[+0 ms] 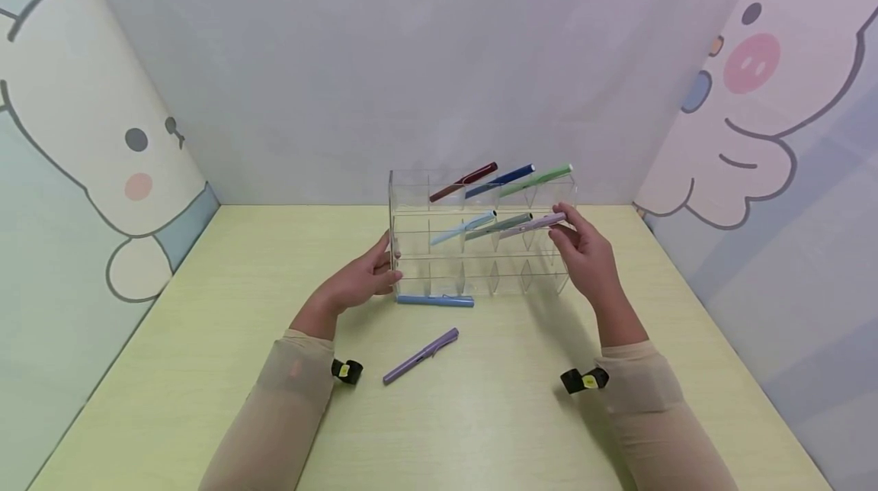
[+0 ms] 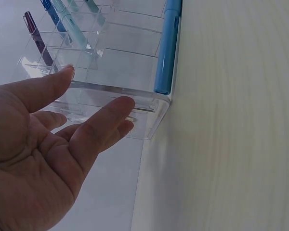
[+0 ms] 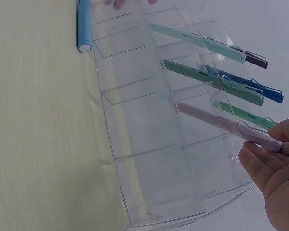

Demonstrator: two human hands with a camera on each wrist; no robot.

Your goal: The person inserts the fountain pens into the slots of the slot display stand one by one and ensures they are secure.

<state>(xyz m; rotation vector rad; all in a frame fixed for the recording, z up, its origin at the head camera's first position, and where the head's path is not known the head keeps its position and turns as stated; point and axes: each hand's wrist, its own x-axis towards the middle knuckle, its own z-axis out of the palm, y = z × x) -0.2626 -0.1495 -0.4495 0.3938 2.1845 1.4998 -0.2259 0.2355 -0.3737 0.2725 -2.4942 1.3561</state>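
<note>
A clear acrylic pen rack (image 1: pixel 446 268) with tiered compartments stands on the table. My right hand (image 1: pixel 584 251) pinches the cap end of a pale lilac pen (image 3: pixel 209 118), which lies slanted in the middle tier. Beside it in that tier lean a grey-green pen (image 3: pixel 192 73) and a light blue pen (image 1: pixel 461 229). The upper tier holds a dark red pen (image 1: pixel 461 183), a dark blue pen (image 1: pixel 499 181) and a green pen (image 1: pixel 538 180). At the rack's left end wall rests my left hand (image 2: pixel 48 139), its fingers spread and loosely bent.
A blue pen (image 1: pixel 435 301) lies along the rack's front base. Nearer the front, a purple pen (image 1: pixel 420 357) lies diagonally on the pale wooden table (image 1: pixel 480 430). A grey wall (image 1: pixel 425 56) rises behind, with cartoon-printed panels (image 1: pixel 103 171) at the sides.
</note>
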